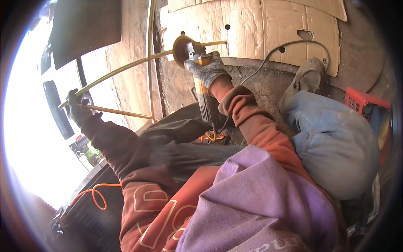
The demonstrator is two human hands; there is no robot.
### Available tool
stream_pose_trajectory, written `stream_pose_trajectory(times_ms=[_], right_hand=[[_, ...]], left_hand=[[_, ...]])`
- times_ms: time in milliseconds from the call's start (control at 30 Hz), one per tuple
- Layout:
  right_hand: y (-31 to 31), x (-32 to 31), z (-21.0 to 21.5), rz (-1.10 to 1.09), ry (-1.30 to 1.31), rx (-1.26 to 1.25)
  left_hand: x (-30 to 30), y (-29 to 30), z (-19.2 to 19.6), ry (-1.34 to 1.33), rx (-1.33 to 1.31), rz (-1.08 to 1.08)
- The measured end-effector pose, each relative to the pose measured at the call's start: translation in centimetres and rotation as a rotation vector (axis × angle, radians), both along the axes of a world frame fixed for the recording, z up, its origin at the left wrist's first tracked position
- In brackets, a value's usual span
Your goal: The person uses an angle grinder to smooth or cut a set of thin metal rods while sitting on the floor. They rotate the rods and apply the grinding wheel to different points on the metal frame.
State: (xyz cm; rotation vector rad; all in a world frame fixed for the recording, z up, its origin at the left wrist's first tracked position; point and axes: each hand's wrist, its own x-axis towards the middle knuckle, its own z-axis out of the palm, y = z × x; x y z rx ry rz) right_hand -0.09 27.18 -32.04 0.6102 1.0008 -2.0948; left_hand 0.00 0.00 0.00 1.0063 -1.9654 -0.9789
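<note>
My right hand [208, 69], in a grey knit glove, is wrapped round the head end of a yellow and grey angle grinder [205, 107]. Its round brown disc [179, 51] lies against or just over a long yellowish metal bar, and I cannot tell whether they touch. That bar belongs to a thin metal frame [121, 70] with crossing bars. At the frame's left corner, where two bars come together, my gloved left hand [78, 110] grips it with closed fingers.
A flat cardboard sheet [285, 21] with holes lies on the floor ahead, crossed by a dark cord [273, 51]. My shoe [310, 77] is at its edge. A red plastic crate [364, 101] stands at right. An orange cord [95, 190] loops at lower left; a dark panel [86, 29] is upper left.
</note>
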Motion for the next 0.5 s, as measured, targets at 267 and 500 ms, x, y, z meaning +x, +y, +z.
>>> stream_pose_trajectory(times_ms=[267,500], right_hand=[[4.9,-1.4,-6.1,0.000,-0.161,0.355],[-0.5,1.1,1.4,0.169,0.269,0.350]], left_hand=[[0.3,-3.5,-1.6,0.014,-0.118,-0.199],[1.4,-8.2,-1.5,-0.010,-0.203,-0.339]])
